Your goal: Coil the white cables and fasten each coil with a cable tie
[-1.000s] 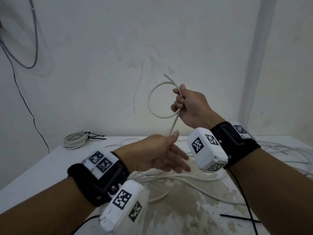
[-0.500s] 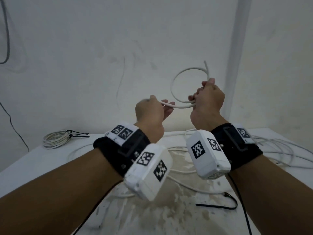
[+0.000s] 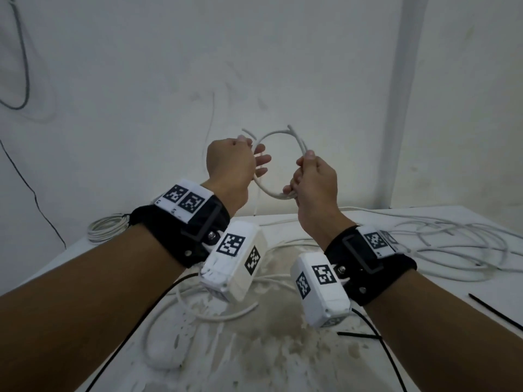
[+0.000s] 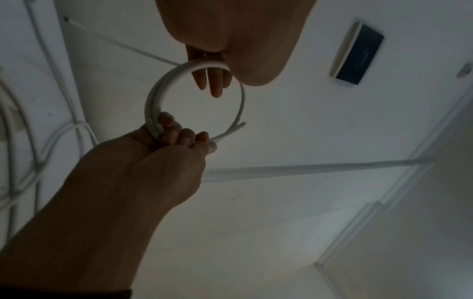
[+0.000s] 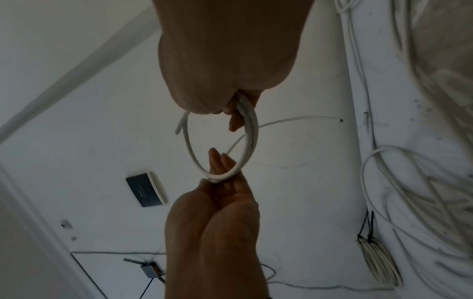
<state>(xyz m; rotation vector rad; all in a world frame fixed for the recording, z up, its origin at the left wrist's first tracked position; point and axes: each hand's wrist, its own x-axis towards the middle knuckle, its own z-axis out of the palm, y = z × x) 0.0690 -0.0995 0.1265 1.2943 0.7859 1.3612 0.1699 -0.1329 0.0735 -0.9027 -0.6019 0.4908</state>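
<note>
Coil position: the small round coil of thin white plastic-sheathed cable [image 3: 278, 162] hung upright in the air between both hands, above the stained white table [image 3: 283, 349]
Right hand [image 3: 314, 182]: fingers curled tight round the coil's right side
Left hand [image 3: 232, 165]: nearer the loose end, fingers straight through the ring, thumb hidden
Look: two or three slim turns, stiff ends poking out
Black cable tie [image 3: 356, 335]: lay near right on the table
</note>
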